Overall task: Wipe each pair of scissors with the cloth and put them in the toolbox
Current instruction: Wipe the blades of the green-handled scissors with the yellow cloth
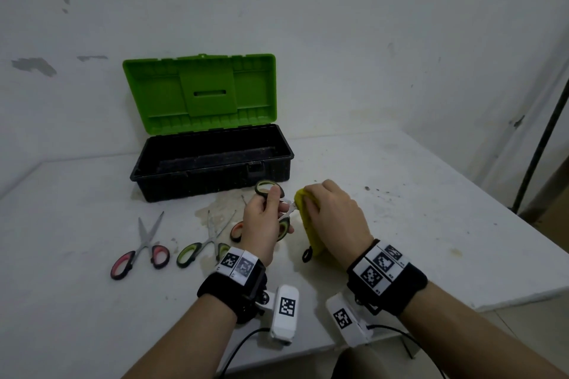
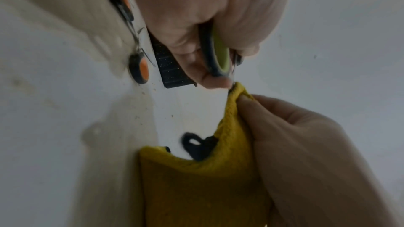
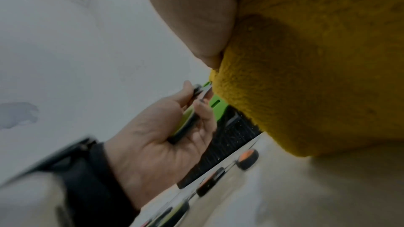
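My left hand (image 1: pixel 264 218) grips a pair of green-handled scissors (image 1: pixel 268 188) by the handles, just in front of the toolbox. Their blades run right into the folded yellow cloth (image 1: pixel 308 224) and are hidden inside it. My right hand (image 1: pixel 332 212) pinches the cloth around the blades. In the left wrist view the green handle (image 2: pixel 218 58) sits between my fingers, with the cloth (image 2: pixel 207 187) below. The right wrist view shows the cloth (image 3: pixel 317 66) close up. The black toolbox (image 1: pixel 212 172) stands open with its green lid (image 1: pixel 200 92) raised.
Three more pairs lie on the white table (image 1: pixel 431 194) left of my hands: pink-handled scissors (image 1: pixel 141 252), green-handled scissors (image 1: pixel 200 246) and orange-handled scissors (image 1: pixel 236 229) partly behind my left hand. The wall is close behind the toolbox. The table's right edge drops off.
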Demonstrator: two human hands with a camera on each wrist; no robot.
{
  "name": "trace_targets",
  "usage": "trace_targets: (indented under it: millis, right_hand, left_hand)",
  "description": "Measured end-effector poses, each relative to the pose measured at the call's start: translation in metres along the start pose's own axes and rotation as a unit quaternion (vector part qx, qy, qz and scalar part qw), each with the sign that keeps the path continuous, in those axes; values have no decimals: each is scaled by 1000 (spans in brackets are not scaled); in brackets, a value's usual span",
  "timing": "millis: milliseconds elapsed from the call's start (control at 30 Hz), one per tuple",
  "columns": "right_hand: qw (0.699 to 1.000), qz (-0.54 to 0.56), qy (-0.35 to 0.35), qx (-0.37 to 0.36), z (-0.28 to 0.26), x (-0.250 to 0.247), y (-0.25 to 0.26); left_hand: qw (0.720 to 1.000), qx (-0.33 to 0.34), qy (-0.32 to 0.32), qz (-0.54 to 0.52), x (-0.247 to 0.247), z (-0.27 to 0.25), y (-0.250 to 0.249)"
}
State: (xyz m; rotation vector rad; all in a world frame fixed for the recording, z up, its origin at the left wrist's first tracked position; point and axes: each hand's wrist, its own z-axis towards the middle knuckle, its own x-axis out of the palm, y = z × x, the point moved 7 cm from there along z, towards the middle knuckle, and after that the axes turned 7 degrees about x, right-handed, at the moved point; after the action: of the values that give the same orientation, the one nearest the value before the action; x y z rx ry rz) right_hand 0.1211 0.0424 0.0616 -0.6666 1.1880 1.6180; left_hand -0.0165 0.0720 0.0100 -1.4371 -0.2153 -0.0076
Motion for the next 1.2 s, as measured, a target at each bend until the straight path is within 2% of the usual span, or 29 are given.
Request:
trace_targets:
  millis: [100, 167, 267, 500, 600, 767, 967, 1100, 1200]
  right_hand:
    - [1000, 16, 7, 22, 5, -6, -7]
    - [1000, 27, -2, -4, 1, -13, 2]
    - [998, 10, 13, -61, -10, -12, 27]
    - [994, -42, 44, -93, -12, 2, 30]
    - [993, -53, 62, -82, -12, 1, 25]
    - [994, -34, 52, -94, -13, -2, 31]
    - [995, -40, 58, -64, -10, -3, 14]
    - [995, -31, 52, -78, -11, -1, 22]
    - [996, -39, 59, -56, -8, 4, 19]
  left_hand:
    - [999, -23, -15, -33, -3, -1, 1]
    - [997, -42, -26, -56, -3, 0, 3]
    - [998, -35, -18, -44, 1, 2, 3]
    - [1000, -13, -9, -9, -2, -2, 3]
    - [1000, -12, -8, 6, -3, -3, 9]
    - [1000, -12, 21, 1, 7, -4, 8]
    - [1000, -9, 0, -7, 3, -3, 6]
    - [999, -31, 5, -38, 10, -3, 13]
    - [998, -32, -1, -45, 11, -2, 13]
